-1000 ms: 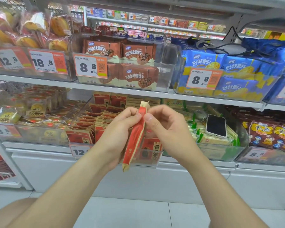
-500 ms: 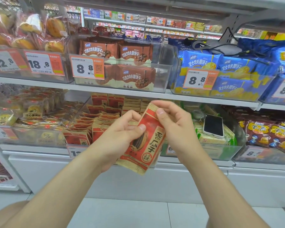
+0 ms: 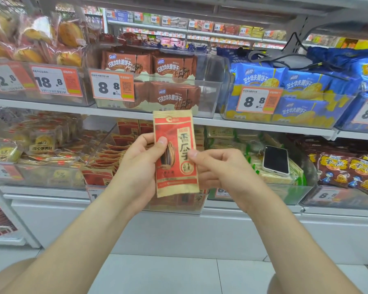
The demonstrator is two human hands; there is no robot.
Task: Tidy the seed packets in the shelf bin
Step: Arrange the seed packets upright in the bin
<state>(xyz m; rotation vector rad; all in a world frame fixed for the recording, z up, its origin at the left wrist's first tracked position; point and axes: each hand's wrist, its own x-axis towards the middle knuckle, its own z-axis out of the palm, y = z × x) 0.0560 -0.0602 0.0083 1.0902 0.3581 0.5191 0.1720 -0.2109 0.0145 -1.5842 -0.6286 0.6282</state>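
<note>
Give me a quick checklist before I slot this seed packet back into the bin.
1. Seed packet gripped: ok, left hand holds its left edge, right hand pinches its right edge.
2. Packet upright, front facing me: ok.
3. Stocked packets lined up in the bin: not ok, the left row leans, fanned out.
4. Free slot in the bin: cannot tell, hands and packet hide it.
5. Phone out of the way: ok, it lies in the next bin over.

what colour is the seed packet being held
The seed packet is red with tan edges, best seen in the head view.
</note>
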